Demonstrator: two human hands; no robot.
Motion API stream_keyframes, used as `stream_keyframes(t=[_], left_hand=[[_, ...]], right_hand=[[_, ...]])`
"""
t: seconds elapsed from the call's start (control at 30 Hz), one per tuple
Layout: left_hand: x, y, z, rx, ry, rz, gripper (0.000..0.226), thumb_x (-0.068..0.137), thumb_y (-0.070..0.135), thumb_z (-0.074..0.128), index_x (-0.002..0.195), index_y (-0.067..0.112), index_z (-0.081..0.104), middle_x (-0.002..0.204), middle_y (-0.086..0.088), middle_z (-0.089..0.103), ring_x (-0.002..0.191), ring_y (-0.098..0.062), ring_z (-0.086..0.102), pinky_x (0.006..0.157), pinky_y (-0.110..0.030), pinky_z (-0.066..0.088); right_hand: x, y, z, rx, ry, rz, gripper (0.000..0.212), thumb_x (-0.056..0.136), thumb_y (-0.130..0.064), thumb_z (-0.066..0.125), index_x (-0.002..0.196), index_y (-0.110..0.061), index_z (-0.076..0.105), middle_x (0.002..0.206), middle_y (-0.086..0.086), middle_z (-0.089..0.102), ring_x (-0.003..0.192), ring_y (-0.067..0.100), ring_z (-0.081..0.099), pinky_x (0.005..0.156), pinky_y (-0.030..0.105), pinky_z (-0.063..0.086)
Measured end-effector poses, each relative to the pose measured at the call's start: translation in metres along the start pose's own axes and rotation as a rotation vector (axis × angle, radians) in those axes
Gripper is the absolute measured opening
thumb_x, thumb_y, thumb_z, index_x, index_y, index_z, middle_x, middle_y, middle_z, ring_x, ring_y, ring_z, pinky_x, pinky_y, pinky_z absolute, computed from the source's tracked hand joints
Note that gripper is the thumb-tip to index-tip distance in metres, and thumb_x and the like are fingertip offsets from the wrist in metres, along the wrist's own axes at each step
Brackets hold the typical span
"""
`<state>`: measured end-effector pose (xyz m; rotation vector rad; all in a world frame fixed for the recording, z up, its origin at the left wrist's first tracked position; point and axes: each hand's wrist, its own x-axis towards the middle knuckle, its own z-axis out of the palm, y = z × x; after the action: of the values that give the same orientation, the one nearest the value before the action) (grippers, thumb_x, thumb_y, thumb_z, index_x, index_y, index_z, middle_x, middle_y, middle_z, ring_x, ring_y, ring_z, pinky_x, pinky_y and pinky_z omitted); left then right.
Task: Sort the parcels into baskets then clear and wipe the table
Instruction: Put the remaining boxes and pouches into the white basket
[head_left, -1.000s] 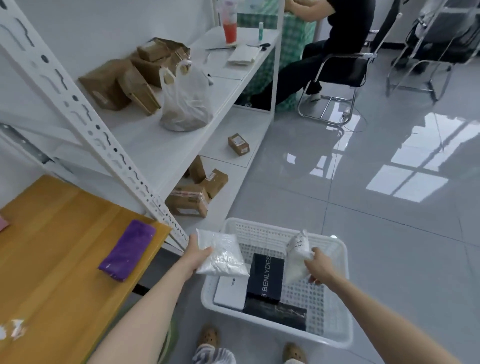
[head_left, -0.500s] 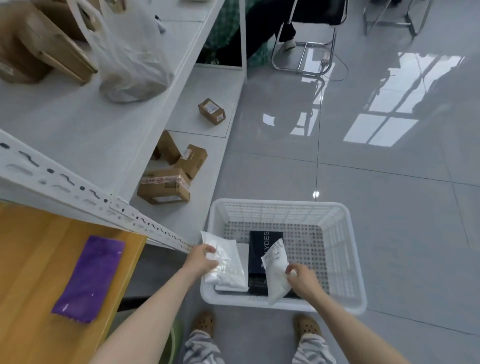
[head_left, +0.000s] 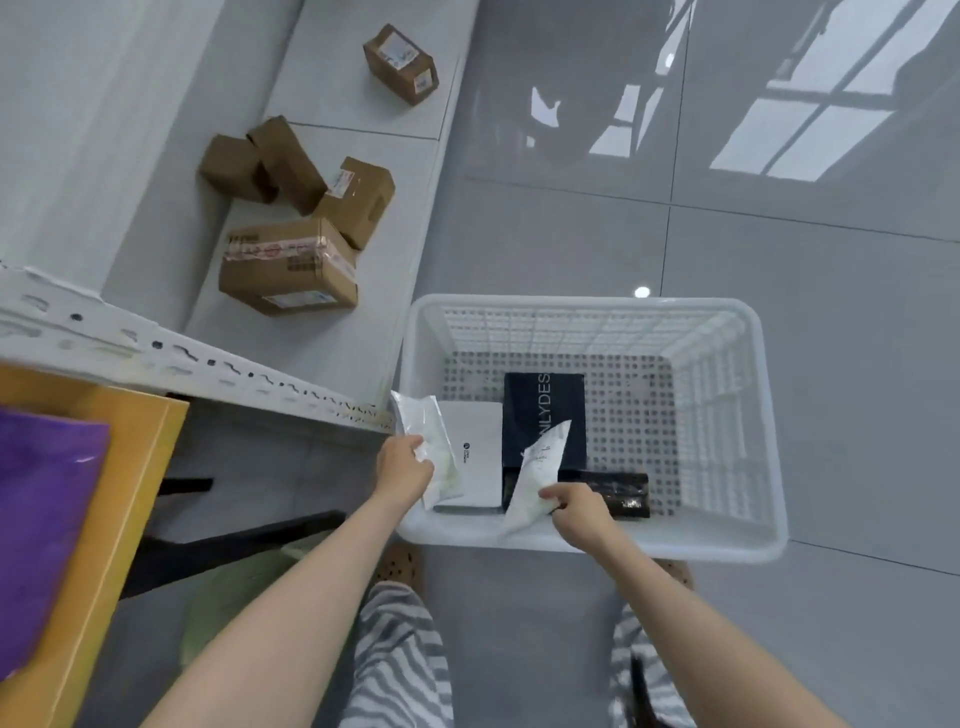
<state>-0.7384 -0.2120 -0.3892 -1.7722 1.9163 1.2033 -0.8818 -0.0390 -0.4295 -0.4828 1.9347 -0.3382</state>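
The white basket (head_left: 587, 304) sits on the floor at my 12 o'clock. In the last second I've bent over it, and both pouches, held above the rim before, are now low at its near wall. The yellow table (head_left: 130, 519) is at 9 o'clock with the purple cloth (head_left: 41, 519) lying on it, so I judge the wiping not yet begun. A black box (head_left: 540, 400), a white box (head_left: 475, 467) and a dark wrapped parcel (head_left: 623, 493) already lie in the basket. My left hand (head_left: 402, 470) grips one white pouch (head_left: 431, 441) at the basket's 7 o'clock corner. My right hand (head_left: 576, 512) pinches the other pouch (head_left: 535, 478) at 6 o'clock. Letting go looks next.
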Motion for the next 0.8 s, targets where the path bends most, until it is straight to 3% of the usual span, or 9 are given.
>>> stream_keyframes(t=[0.1,0.2,0.27,0.33,0.4,0.47,0.57,0.67,0.8], left_hand=[[0.023,-0.011,0.014,-0.013,0.025,0.033,0.048,0.088,0.000,0.051,0.136,0.006,0.048,0.136,-0.014,0.048,0.124,-0.026,0.045,0.102,-0.032,0.036],[0.046,-0.023,0.025,-0.013,0.069,0.066,0.045,0.089,0.000,0.049,0.134,0.005,0.051,0.132,-0.013,0.051,0.120,-0.026,0.048,0.099,-0.030,0.037],[0.056,-0.029,0.027,-0.026,0.099,0.075,0.044,0.089,-0.001,0.048,0.132,0.007,0.052,0.130,-0.012,0.052,0.118,-0.025,0.048,0.096,-0.027,0.036],[0.062,-0.036,0.028,-0.041,0.122,0.081,0.043,0.089,-0.001,0.048,0.131,0.008,0.053,0.128,-0.010,0.053,0.117,-0.023,0.048,0.093,-0.025,0.035],[0.065,-0.043,0.027,-0.044,0.140,0.079,0.042,0.089,-0.001,0.048,0.129,0.009,0.055,0.129,-0.008,0.054,0.118,-0.022,0.049,0.094,-0.026,0.037],[0.066,-0.050,0.025,-0.055,0.145,0.058,0.041,0.089,-0.001,0.048,0.127,0.010,0.057,0.130,-0.007,0.055,0.120,-0.022,0.049,0.097,-0.027,0.037],[0.061,-0.058,0.025,-0.090,0.124,-0.002,0.040,0.087,-0.005,0.050,0.121,0.012,0.062,0.124,-0.008,0.059,0.116,-0.025,0.053,0.098,-0.032,0.041],[0.056,-0.064,0.033,-0.205,0.024,-0.090,0.037,0.084,-0.011,0.049,0.106,0.014,0.065,0.115,-0.007,0.058,0.104,-0.023,0.055,0.093,-0.035,0.048],[0.049,-0.061,0.056,-0.370,-0.101,-0.175,0.028,0.082,-0.016,0.050,0.082,0.011,0.056,0.101,-0.008,0.053,0.090,-0.024,0.056,0.087,-0.043,0.054]], right_hand=[[0.019,0.003,0.027,0.059,-0.008,0.002,0.050,0.087,0.001,0.032,0.126,-0.015,0.060,0.127,0.007,0.061,0.063,0.008,0.053,0.047,0.009,0.037],[0.040,0.002,0.054,0.163,-0.036,0.002,0.056,0.082,0.006,0.031,0.123,-0.016,0.061,0.124,0.009,0.060,0.061,0.008,0.052,0.044,0.009,0.037],[0.049,-0.001,0.068,0.211,-0.092,-0.014,0.059,0.078,0.009,0.031,0.121,-0.017,0.062,0.128,0.008,0.057,0.070,0.016,0.059,0.048,0.011,0.039],[0.055,-0.003,0.080,0.228,-0.234,-0.006,0.059,0.078,0.010,0.032,0.118,-0.019,0.063,0.130,0.003,0.054,0.092,0.028,0.063,0.060,0.016,0.041],[0.059,-0.002,0.091,0.183,-0.374,0.053,0.054,0.082,0.008,0.035,0.119,-0.019,0.063,0.133,0.001,0.052,0.092,0.022,0.060,0.062,0.016,0.039],[0.058,0.002,0.100,0.138,-0.390,0.128,0.049,0.086,0.002,0.037,0.128,-0.017,0.055,0.135,0.007,0.051,0.091,0.015,0.053,0.062,0.016,0.040],[0.051,0.007,0.107,0.196,-0.283,0.135,0.045,0.089,-0.004,0.040,0.131,-0.014,0.050,0.132,0.008,0.050,0.100,0.018,0.055,0.065,0.017,0.042],[0.044,0.010,0.103,0.373,-0.175,0.138,0.028,0.095,-0.016,0.045,0.122,-0.012,0.052,0.124,0.004,0.052,0.107,0.017,0.053,0.081,0.024,0.042],[0.037,0.004,0.089,0.865,-0.274,0.274,0.028,0.095,-0.037,0.055,0.113,-0.017,0.048,0.117,0.006,0.058,0.093,0.027,0.068,0.078,0.040,0.058]])
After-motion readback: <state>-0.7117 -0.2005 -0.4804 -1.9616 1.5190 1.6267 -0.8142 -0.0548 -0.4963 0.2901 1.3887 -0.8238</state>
